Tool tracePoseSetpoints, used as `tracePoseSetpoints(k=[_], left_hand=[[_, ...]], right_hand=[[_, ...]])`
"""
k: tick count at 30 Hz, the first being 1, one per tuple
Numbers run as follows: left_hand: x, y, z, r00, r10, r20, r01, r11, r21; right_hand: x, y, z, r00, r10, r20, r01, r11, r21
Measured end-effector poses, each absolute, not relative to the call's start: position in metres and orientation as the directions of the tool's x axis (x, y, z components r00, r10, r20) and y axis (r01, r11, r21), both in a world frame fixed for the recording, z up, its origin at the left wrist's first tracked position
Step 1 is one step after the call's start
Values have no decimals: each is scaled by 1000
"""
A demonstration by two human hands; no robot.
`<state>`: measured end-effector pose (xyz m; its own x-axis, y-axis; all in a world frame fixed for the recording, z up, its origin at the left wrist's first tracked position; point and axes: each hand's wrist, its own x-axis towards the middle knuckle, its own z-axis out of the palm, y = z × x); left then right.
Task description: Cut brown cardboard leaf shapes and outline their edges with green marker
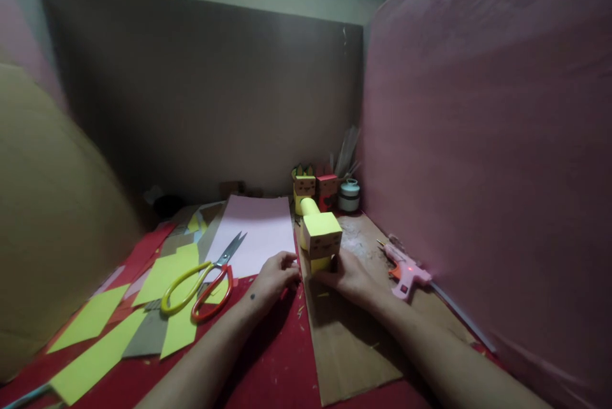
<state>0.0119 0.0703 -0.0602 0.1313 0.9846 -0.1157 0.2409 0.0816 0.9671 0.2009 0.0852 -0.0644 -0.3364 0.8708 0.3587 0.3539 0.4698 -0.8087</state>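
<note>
A yellow paper figure with a box-shaped head and a dark face on its front (322,225) stands upright on the cardboard sheet (354,351). My right hand (351,278) grips its lower part from the right, with some fingers hidden behind it. To the left of the figure, my left hand (278,278) rests by the cardboard's left edge, fingers curled together; whatever may be between them is hidden. A pair of scissors with one yellow and one red handle (210,278) lies left of my left hand, blades partly apart, beside a sheet of white paper (255,227).
Yellow, red and grey paper pieces (167,275) cover the left side of the red cloth (268,358). A pink glue gun (406,272) lies at right near the pink wall. Behind stand another yellow figure (305,186), a red figure (327,189) and a pale jar (349,195).
</note>
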Motion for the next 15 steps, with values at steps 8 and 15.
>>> tracePoseSetpoints(k=[8, 15], left_hand=[[6, 71, -65, 111, 984, -138, 216, 111, 970], [4, 73, -72, 41, 980, -193, 172, 183, 968]], right_hand=[[198, 83, -65, -341, 878, 336, 328, 446, -832], [198, 78, -59, -316, 888, 335, 353, 437, -827]])
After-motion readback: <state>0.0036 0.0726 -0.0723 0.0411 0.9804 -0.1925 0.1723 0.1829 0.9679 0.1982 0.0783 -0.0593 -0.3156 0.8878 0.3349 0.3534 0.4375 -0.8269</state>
